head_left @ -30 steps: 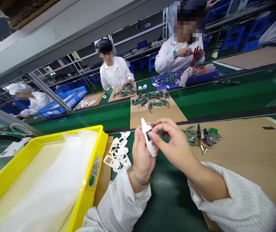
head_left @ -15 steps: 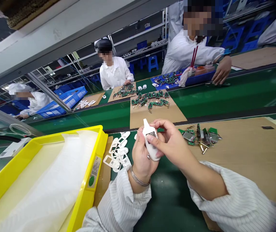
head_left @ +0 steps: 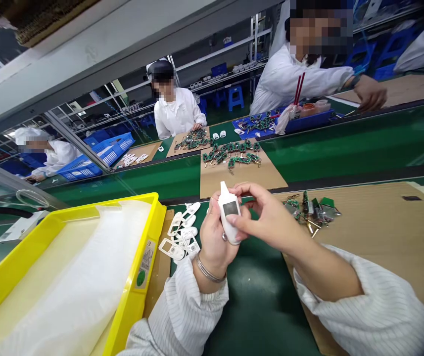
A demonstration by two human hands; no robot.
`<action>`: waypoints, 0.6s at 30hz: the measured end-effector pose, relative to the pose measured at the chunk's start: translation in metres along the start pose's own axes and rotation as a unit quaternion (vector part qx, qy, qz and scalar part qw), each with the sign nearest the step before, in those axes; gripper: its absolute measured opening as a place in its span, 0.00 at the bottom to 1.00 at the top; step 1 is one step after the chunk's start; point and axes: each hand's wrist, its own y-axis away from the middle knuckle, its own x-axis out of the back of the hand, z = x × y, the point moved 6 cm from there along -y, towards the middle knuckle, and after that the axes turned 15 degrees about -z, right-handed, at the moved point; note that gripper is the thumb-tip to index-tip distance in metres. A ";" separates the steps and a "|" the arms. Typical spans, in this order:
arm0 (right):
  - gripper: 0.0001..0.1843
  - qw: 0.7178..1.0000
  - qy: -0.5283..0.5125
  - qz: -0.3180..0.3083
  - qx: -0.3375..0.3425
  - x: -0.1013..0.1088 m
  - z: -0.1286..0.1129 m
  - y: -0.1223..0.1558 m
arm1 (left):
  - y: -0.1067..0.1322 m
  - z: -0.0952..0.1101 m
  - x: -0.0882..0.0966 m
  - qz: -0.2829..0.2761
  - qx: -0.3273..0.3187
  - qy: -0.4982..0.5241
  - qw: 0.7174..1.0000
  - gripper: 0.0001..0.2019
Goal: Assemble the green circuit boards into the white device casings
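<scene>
A white ear thermometer (head_left: 228,225) with a tapered tip and a grey screen window points away from me, held over the bench. My left hand (head_left: 213,240) is closed around its left side and underside, the thumb along its edge. From the right, my right hand (head_left: 261,215) grips it too, its thumb lying on the front just below the window and its fingers curled at the far side. White plastic covers (head_left: 182,232) with window cut-outs lie in a loose pile left of my hands. Green circuit boards (head_left: 317,210) with metal tips lie to the right on cardboard (head_left: 375,237).
A yellow tray (head_left: 130,291) lined with a white sheet stands at my left. Across the green conveyor (head_left: 152,180), more circuit boards (head_left: 234,153) lie on a cardboard sheet (head_left: 239,183). Several co-workers in white sit opposite, with a blue basket (head_left: 96,155) between them.
My right thumb has slid down off the window, so more of the grey screen shows. Across the line, a co-worker's hand has moved to the right.
</scene>
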 end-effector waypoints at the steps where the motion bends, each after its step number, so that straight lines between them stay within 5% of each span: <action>1: 0.22 0.999 0.031 0.012 0.000 -0.001 0.001 0.000 | -0.001 0.000 0.001 -0.005 -0.010 -0.033 0.999 0.15; 3: 0.24 0.997 0.076 0.023 -0.002 0.001 0.003 -0.001 | -0.005 0.006 0.009 0.001 -0.016 -0.110 0.994 0.17; 5: 0.25 0.996 0.084 0.029 -0.010 0.009 0.005 -0.003 | -0.013 0.022 0.032 0.072 -0.009 -0.243 0.967 0.20; 7: 0.25 0.996 0.066 0.056 0.003 0.025 0.002 -0.003 | -0.022 0.055 0.068 0.215 0.002 -0.430 0.877 0.23; 9: 0.23 0.995 0.046 0.086 0.028 0.043 -0.005 0.000 | -0.038 0.083 0.103 0.287 0.015 -0.490 0.823 0.22; 13: 0.17 0.994 0.030 0.097 0.051 0.060 -0.021 0.009 | -0.065 0.116 0.164 0.366 0.111 -0.577 0.722 0.17; 18: 0.12 0.993 0.037 0.083 0.074 0.061 -0.036 0.019 | -0.063 0.118 0.186 0.391 0.202 -0.655 0.614 0.18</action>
